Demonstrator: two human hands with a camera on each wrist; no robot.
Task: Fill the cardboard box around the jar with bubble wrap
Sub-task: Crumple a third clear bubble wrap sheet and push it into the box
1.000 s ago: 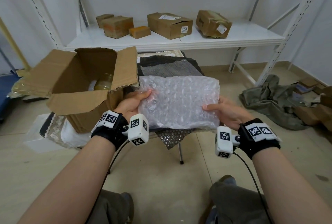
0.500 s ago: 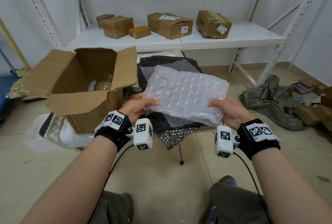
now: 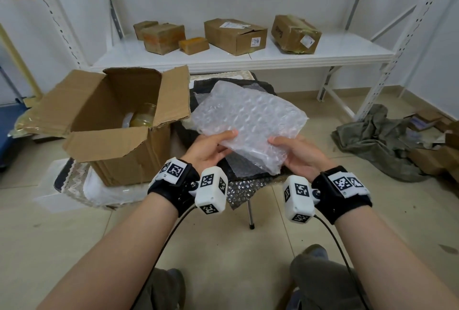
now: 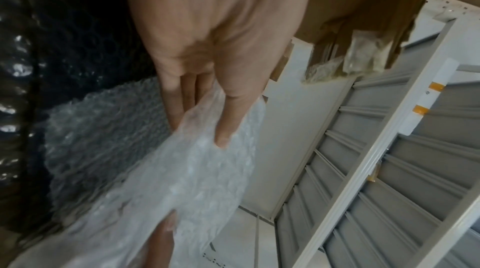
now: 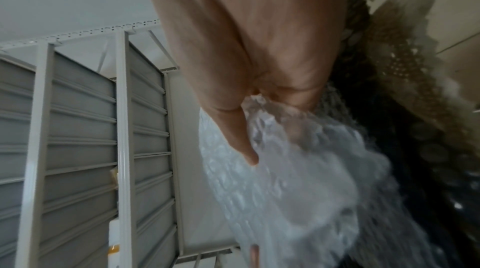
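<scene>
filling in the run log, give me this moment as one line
stage: wrap in hand | left hand: grips bubble wrap | right hand: grips it | jar: in cardboard box

Cardboard box: brown, upright at left on desk, flaps open, near flap folded outward with ragged edge. Jar: clear glass, yellowish contents, inside box toward right wall, partly hidden by right flap. Bubble wrap: clear sheet, right of box, tilted, far edge raised, near edge pinched at both corners.
</scene>
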